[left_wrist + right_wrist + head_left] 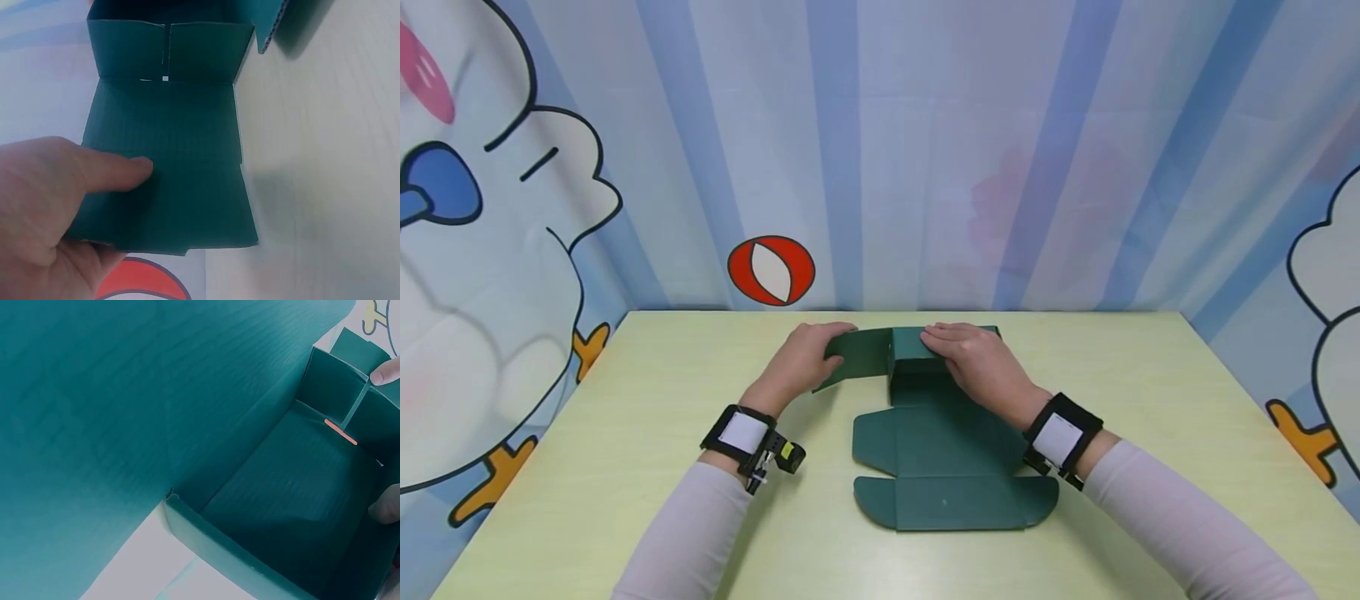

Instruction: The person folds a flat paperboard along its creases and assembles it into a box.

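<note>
A dark green cardboard box [951, 442], partly folded, lies on the table with its lid panel spread toward me. At its left end a side flap [865, 354] sticks outward. My left hand [805, 358] pinches this flap; in the left wrist view the thumb [122, 173] lies on its inner face and the other fingers are mostly hidden behind. My right hand [981, 358] grips the far part of the box from above. In the right wrist view one fingertip [384, 374] touches the end wall's top edge, and the thumb [386, 505] is at a side wall.
Under the box is a pale yellow table [662, 433], its back edge meeting a striped curtain [895, 167] with cartoon prints. Rounded flaps [876, 502] stick out from the near end of the lid. Each wrist wears a black strap [1063, 433] with a small device.
</note>
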`<state>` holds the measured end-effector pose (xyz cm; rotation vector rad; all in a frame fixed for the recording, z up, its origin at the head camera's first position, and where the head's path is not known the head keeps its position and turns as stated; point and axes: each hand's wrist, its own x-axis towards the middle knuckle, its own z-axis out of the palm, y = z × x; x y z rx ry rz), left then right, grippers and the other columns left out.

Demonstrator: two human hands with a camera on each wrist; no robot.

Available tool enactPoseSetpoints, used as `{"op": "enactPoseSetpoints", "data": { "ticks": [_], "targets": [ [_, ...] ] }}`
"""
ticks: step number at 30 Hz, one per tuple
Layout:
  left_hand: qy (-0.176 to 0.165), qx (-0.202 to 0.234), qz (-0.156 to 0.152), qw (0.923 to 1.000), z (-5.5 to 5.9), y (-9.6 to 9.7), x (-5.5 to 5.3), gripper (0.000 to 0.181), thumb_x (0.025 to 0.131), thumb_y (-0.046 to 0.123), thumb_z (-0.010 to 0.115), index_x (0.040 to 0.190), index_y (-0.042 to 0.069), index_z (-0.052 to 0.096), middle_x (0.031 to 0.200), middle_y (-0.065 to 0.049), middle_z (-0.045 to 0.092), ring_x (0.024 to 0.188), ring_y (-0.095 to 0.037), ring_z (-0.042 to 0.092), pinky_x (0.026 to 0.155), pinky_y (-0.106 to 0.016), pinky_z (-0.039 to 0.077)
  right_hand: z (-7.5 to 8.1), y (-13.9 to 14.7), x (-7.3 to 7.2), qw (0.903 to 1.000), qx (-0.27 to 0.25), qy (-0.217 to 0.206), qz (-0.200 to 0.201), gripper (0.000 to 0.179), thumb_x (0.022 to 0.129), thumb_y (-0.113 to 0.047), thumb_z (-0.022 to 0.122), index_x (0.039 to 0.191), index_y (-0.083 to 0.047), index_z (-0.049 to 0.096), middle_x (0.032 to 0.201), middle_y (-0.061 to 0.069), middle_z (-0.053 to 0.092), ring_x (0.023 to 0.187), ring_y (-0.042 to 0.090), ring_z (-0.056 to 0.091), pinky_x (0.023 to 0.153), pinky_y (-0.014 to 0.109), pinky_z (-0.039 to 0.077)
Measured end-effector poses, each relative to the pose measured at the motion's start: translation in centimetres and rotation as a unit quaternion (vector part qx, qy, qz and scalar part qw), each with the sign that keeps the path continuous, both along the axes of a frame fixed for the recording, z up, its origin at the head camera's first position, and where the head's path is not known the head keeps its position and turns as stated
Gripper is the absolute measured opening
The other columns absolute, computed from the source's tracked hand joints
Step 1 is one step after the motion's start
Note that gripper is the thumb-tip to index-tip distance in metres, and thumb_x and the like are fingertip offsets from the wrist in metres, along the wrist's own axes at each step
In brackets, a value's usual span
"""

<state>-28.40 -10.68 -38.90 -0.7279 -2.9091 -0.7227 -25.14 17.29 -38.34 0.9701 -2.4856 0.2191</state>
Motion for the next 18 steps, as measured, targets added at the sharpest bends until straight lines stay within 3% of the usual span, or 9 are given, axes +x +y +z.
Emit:
{"op": "enactPoseSetpoints", "data": {
  "ticks": [4, 11, 18],
  "targets": [
    [-0.026, 0.02, 0.008, 0.9994, -0.14, -0.35, -0.05, 0.045, 0.092, 0.005, 0.066, 0.136, 0.005, 0.059, 0.136, -0.013, 0.063, 0.125, -0.032, 0.06, 0.107, -0.047, 0.047, 0.0, 0.04, -0.01, 1.0, 0.001, 0.002, 0.0, 0.041, 0.088, 0.001, 0.069, 0.129, -0.006, 0.066, 0.13, 0.013, 0.067, 0.122, 0.027, 0.064, 0.099, 0.041, 0.053],
    [-0.047, 0.041, 0.004, 0.998, -0.22, -0.72, 0.03, 0.026, 0.094, 0.006, 0.064, 0.119, 0.004, 0.069, 0.111, -0.012, 0.073, 0.1, -0.028, 0.067, 0.095, -0.046, 0.054, 0.02, -0.03, 0.05, 1.0, 0.002, 0.0, 0.002, 0.041, 0.089, 0.001, 0.068, 0.129, -0.006, 0.066, 0.131, 0.014, 0.067, 0.121, 0.028, 0.064, 0.099, 0.042, 0.053],
    [-0.06, 0.043, -0.003, 0.9972, 0.11, -0.5, 0.64, 0.025, 0.093, 0.006, 0.065, 0.118, 0.005, 0.071, 0.108, -0.009, 0.075, 0.098, -0.025, 0.067, 0.095, -0.045, 0.054, -0.12, -0.12, -0.04, 1.0, -0.004, 0.003, 0.003, 0.04, 0.089, 0.001, 0.068, 0.128, -0.006, 0.066, 0.13, 0.013, 0.067, 0.122, 0.027, 0.064, 0.099, 0.041, 0.053]
  ]
}}
